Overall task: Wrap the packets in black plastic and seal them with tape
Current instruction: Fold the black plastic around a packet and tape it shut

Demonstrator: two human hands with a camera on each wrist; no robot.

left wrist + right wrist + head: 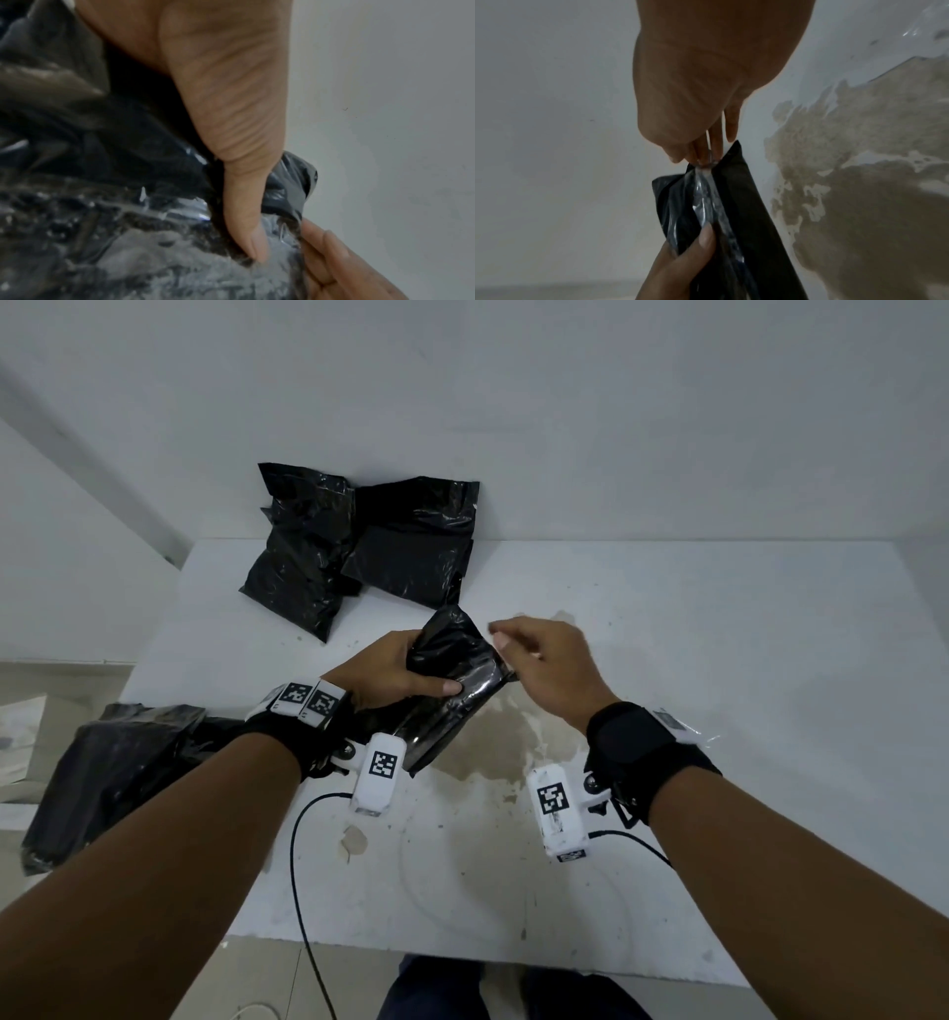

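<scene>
A packet wrapped in black plastic (452, 675) is held above the white table (719, 660), tilted. My left hand (395, 670) grips it from the left, thumb pressed across its front (246, 223). My right hand (544, 660) is at the packet's upper right edge, and its fingertips (703, 156) pinch a strip of clear tape (706, 194) that runs down the black wrap (741, 203). The left thumb (703, 239) holds the tape's lower part against the packet.
Several wrapped black packets (359, 546) lie piled at the table's far edge against the wall. Loose black plastic (102, 773) hangs over the table's left side. A brown stain (493, 742) marks the table under my hands. Cables trail from both wrist cameras.
</scene>
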